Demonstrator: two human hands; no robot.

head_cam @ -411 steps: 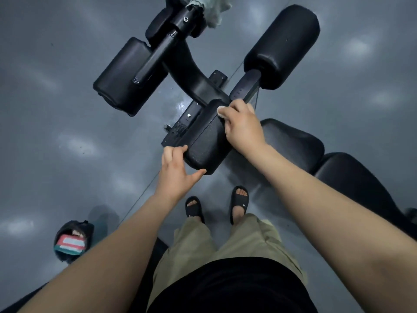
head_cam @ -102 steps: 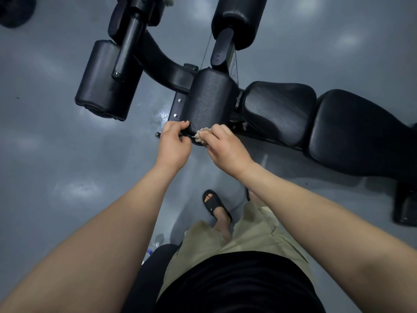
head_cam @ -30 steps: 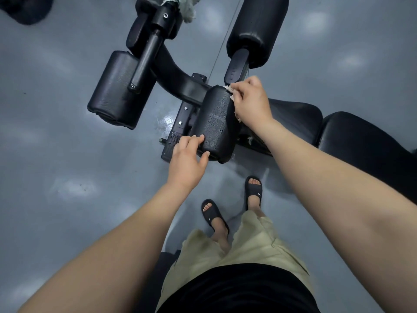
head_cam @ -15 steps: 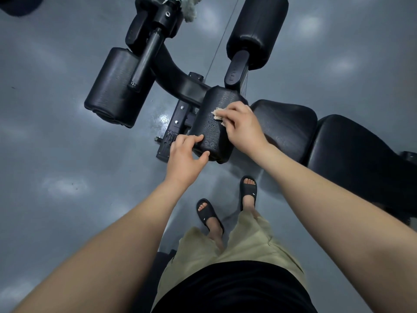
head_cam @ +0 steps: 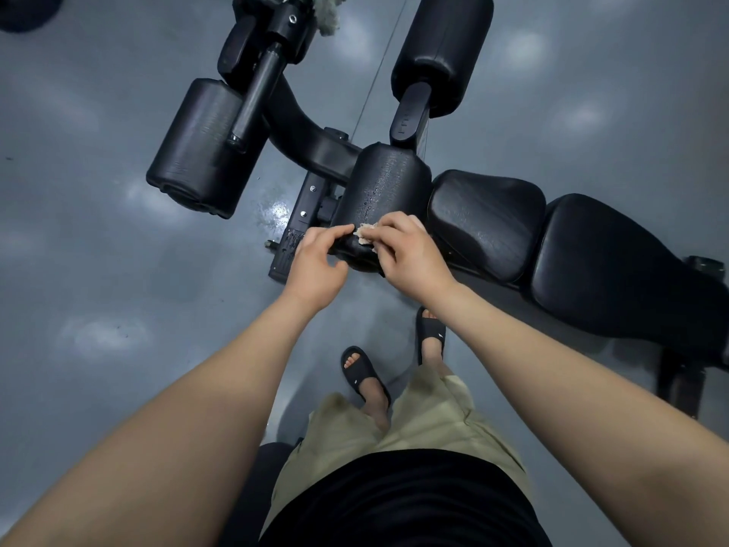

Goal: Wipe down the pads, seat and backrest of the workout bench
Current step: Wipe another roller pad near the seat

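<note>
Right, head cam, looking down past both bare arms. Workout bench sits across the glossy grey floor (head_cam: 118, 290). Its black textured middle roller pad (head_cam: 386, 183) is nearest the person, w/ the black padded seat (head_cam: 485, 219) just beside it on the right. The black padded backrest (head_cam: 615, 270) is next to the seat, running toward the right edge.

The right hand (head_cam: 410, 254) has its fingers (head_cam: 388, 225) curled, pinching a small pale crumpled cloth (head_cam: 365, 232) and pressing it onto the top of the middle roller pad's near end. The left hand (head_cam: 315, 266) grips that same near end from the left side, fingers laid over the top edge and thumb below. One fingertip is almost at the cloth. The pad's surface shows little shiny flecks, poss. moisture, can't tell.

Further off, a black cylindrical pad on the left (head_cam: 201, 148) and a black cylindrical pad at the top (head_cam: 442, 45) are joined by the black curved steel frame (head_cam: 307, 140). A pale shaggy rag (head_cam: 327, 13) hangs on the frame's top end, well apart from the hands. There's a shiny wet-looking patch on the floor by the frame's base.

Lower down are black slide sandals (head_cam: 363, 371) on the floor, approx. under the hands, then khaki shorts (head_cam: 418, 420) and a black top (head_cam: 402, 499).
</note>
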